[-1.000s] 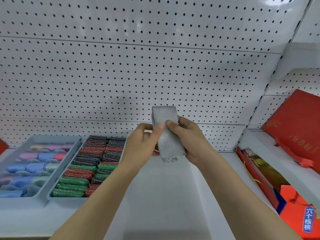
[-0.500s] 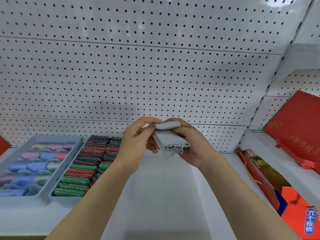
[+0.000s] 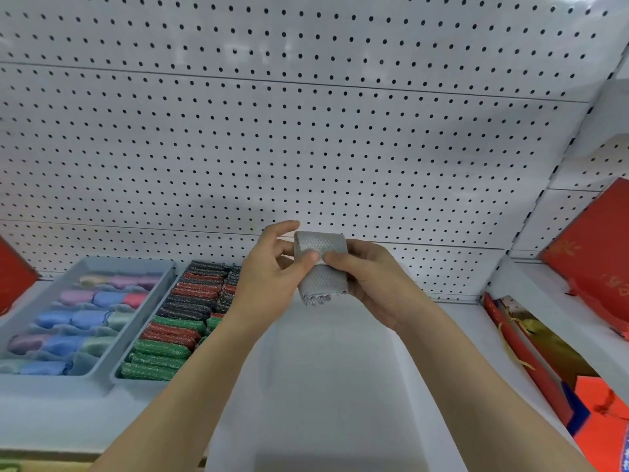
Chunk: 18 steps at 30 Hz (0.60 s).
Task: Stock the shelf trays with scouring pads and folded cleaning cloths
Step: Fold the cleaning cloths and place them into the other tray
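The folded grey cloth (image 3: 321,267) stands tall, its long side up and down, held in the air above the white tray (image 3: 340,386). The left hand (image 3: 272,277) and right hand (image 3: 371,277) both pinch it. The tray lies straight below.

Bare white tray (image 3: 340,386) lies open below; filled trays (image 3: 163,335) crowd left, red bags (image 3: 544,362) right, pegboard (image 3: 306,148) behind.

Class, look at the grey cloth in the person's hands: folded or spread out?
Folded. The grey cloth is a compact doubled strip, pinched between left hand and right hand.
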Available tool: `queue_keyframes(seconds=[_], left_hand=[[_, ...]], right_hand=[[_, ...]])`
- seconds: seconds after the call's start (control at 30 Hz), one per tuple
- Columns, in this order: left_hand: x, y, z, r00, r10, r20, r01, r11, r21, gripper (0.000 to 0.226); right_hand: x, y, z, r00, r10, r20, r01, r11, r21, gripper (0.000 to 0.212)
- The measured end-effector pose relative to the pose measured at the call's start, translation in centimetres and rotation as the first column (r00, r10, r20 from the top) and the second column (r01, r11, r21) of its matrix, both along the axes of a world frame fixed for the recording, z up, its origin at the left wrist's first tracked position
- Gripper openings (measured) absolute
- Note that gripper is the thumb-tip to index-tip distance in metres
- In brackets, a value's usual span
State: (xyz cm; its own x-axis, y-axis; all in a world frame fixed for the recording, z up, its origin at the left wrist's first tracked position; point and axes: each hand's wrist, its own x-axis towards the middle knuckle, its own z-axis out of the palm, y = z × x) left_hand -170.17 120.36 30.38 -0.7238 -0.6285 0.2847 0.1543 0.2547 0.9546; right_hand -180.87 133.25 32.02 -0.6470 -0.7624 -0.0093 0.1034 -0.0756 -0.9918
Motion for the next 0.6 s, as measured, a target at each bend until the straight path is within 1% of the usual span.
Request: queue_keyframes(seconds=[0.13,0.23,0.33,0.4,0.43,0.47,0.5,0.53,0.57,0.6], left_hand=[[0.0,-1.2,0.1,0.999,0.035,-0.011,-0.034,0.996,0.083,0.022],[-0.1,-2.7,0.4,0.999,0.019,-0.038,-0.012,0.984,0.176,0.019],[0.1,-4.5,1.0,0.995,-0.014,-0.100,0.044,0.950,0.310,0.015],[0.4,-5.9,1.5,0.985,-0.052,-0.164,0.116,0.905,0.409,0.016],[0.7,-6.7,1.8,0.979,-0.072,-0.189,0.151,0.882,0.446,0.017],[1.0,-7.7,1.9,0.977,-0.084,-0.194,0.165,0.878,0.450,0.018],[1.2,-8.6,1.9,0.979,-0.091,-0.182,0.161,0.893,0.421,0.019],[1.6,-9.8,1.8,0.985,-0.086,-0.149,0.135,0.925,0.355,0.015],[2.0,-11.0,1.8,0.990,-0.079,-0.118,0.110,0.951,0.290,0.009],[2.5,-12.5,1.6,0.994,-0.073,-0.086,0.090,0.972,0.218,0.009]], right_hand=[[-0.1,-1.5,0.2,1.000,0.007,-0.022,-0.007,0.999,0.036,0.023],[0.0,-3.1,0.4,0.998,0.067,0.013,-0.067,0.997,0.029,0.022],[-0.1,-5.0,0.8,0.979,0.121,0.163,-0.115,0.992,-0.048,0.021],[-0.2,-6.3,1.2,0.952,0.165,0.257,-0.140,0.984,-0.115,0.023],[-0.3,-6.9,1.3,0.940,0.198,0.276,-0.165,0.976,-0.140,0.025],[-0.2,-7.6,1.5,0.931,0.230,0.285,-0.191,0.969,-0.156,0.024],[0.0,-8.3,1.7,0.926,0.254,0.280,-0.215,0.963,-0.163,0.023],[0.5,-9.2,1.6,0.933,0.253,0.256,-0.219,0.964,-0.153,0.022],[1.1,-10.3,1.4,0.953,0.220,0.207,-0.198,0.973,-0.123,0.017],[1.9,-11.7,1.2,0.977,0.164,0.139,-0.153,0.984,-0.086,0.012]])
